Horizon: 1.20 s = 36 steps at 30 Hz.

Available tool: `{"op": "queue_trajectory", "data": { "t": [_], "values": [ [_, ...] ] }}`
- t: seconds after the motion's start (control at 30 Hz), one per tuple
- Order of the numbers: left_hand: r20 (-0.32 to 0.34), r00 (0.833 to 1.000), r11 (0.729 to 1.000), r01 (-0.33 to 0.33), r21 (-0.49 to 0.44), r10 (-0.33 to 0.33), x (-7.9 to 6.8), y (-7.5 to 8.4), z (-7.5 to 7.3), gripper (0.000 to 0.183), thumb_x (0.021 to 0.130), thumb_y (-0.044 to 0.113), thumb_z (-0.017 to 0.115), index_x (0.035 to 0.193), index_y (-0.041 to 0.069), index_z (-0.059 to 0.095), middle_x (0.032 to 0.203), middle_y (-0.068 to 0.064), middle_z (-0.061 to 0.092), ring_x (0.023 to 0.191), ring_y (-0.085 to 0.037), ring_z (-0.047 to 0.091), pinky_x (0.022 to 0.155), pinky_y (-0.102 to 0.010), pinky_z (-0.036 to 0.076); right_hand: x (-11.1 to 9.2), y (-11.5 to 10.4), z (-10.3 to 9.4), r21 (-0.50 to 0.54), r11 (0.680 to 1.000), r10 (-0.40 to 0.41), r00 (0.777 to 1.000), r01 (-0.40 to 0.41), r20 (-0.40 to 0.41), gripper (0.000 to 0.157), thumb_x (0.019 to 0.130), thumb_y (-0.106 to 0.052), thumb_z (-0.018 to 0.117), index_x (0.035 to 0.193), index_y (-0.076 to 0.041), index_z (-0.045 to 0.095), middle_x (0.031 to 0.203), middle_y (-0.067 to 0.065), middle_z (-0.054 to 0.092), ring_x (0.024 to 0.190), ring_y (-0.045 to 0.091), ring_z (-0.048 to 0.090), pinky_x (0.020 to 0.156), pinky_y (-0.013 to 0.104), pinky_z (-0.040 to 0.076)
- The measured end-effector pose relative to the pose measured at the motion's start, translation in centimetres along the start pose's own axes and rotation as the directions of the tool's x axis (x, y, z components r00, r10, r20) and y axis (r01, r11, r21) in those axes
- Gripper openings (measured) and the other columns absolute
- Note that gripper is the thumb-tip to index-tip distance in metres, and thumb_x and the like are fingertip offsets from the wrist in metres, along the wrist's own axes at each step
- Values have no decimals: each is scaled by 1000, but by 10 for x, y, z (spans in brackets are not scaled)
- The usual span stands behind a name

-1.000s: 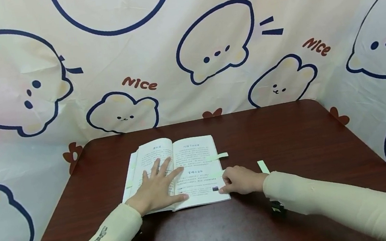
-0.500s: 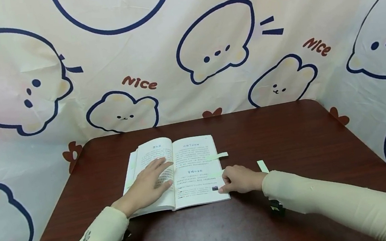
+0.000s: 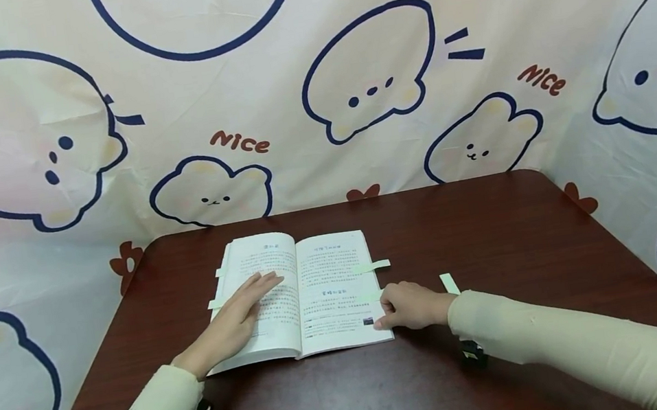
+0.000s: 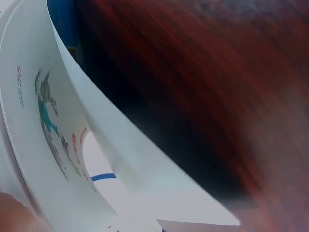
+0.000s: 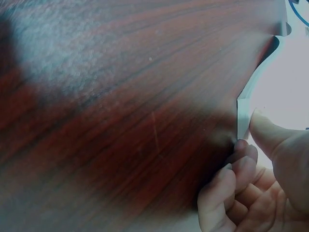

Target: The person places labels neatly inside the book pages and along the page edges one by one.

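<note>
An open book with printed pages lies on the dark red-brown table. My left hand rests on the left page, fingers straight and together, pointing toward the spine. The left wrist view shows curved white paper with a coloured drawing, and a bit of the hand at the lower left corner. My right hand pinches the book's lower right edge. In the right wrist view its thumb lies on top of the page edge, with the other fingers curled beneath.
Pale green sticky tabs stick out from the book's right side and left side, such as the lower left tab. Another green strip shows beyond my right wrist. A patterned cloth hangs behind the table.
My left hand has slid left from near the spine, its spread fingers coming together. The left pages have shifted outward, with green tabs now jutting past their edge. The right hand stays put.
</note>
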State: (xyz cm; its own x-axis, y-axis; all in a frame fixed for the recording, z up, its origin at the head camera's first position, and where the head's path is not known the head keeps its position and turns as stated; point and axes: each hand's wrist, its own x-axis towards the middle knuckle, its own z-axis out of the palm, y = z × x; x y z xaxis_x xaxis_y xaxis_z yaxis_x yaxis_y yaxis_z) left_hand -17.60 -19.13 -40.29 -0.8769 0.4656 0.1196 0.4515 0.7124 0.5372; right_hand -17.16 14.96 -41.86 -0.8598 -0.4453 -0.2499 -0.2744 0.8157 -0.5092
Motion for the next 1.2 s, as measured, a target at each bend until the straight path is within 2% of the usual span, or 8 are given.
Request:
{"op": "queue_trajectory", "data": {
  "t": [0.2,0.33,0.43,0.57,0.7,0.87,1.0,1.2],
  "values": [
    [-26,1000,999,15,51,-14,-4,-2,-1,55,100,-4,41,151,16,48,161,-14,40,154,-41,24,119,-62,27,-1,-2,-1,2,1000,6,1000,-6,0,43,90,-30,77,59,-14,53,55,-6,43,54,9,38,51,24,29],
    [-89,995,986,47,162,-33,-8,-3,-1,50,101,5,49,151,15,48,163,-19,35,153,-45,22,118,-67,25,-3,-3,-2,-3,1000,7,1000,-7,5,43,91,-30,77,59,-15,52,55,-7,43,53,9,38,51,23,29],
    [-153,987,964,86,250,-48,-11,-4,-3,52,101,16,56,152,14,44,164,-23,28,153,-48,18,117,-69,22,-3,-3,-2,-4,1000,0,1000,0,5,43,91,-31,76,60,-14,53,55,-7,43,53,8,38,51,23,29],
    [-232,967,932,180,314,-109,-15,-5,-6,70,95,30,66,157,15,35,165,-27,18,152,-50,12,116,-71,20,-2,-1,-2,-7,1000,-8,1000,8,-2,42,91,-30,77,60,-13,53,55,-7,43,53,9,38,51,23,29],
    [-263,942,920,280,273,-208,-19,-5,-10,93,88,40,74,161,16,22,166,-29,10,151,-53,8,112,-76,20,-3,0,-2,-9,1000,-9,1000,9,-6,42,90,-31,77,60,-13,53,55,-7,42,53,9,38,51,23,29],
    [-233,914,909,377,180,-332,-25,-4,-16,110,84,49,75,163,14,6,165,-34,2,149,-59,5,107,-82,21,-2,0,0,-8,1000,0,1000,0,-6,43,91,-31,77,59,-14,52,55,-6,42,53,9,37,52,24,29],
    [-158,892,893,440,96,-422,-30,-6,-20,119,85,54,72,162,9,-7,163,-39,-3,147,-64,3,105,-84,20,0,1,2,-10,1000,2,1000,-2,-6,44,91,-32,77,59,-15,51,54,-6,42,53,9,37,52,24,29],
    [-42,840,842,540,-23,-540,-32,-12,-22,130,85,63,67,157,8,-26,163,-40,-5,149,-63,2,108,-83,16,0,1,2,-17,1000,5,1000,-5,-7,43,91,-31,76,59,-14,52,55,-6,43,54,9,38,52,24,29]
  ]
}}
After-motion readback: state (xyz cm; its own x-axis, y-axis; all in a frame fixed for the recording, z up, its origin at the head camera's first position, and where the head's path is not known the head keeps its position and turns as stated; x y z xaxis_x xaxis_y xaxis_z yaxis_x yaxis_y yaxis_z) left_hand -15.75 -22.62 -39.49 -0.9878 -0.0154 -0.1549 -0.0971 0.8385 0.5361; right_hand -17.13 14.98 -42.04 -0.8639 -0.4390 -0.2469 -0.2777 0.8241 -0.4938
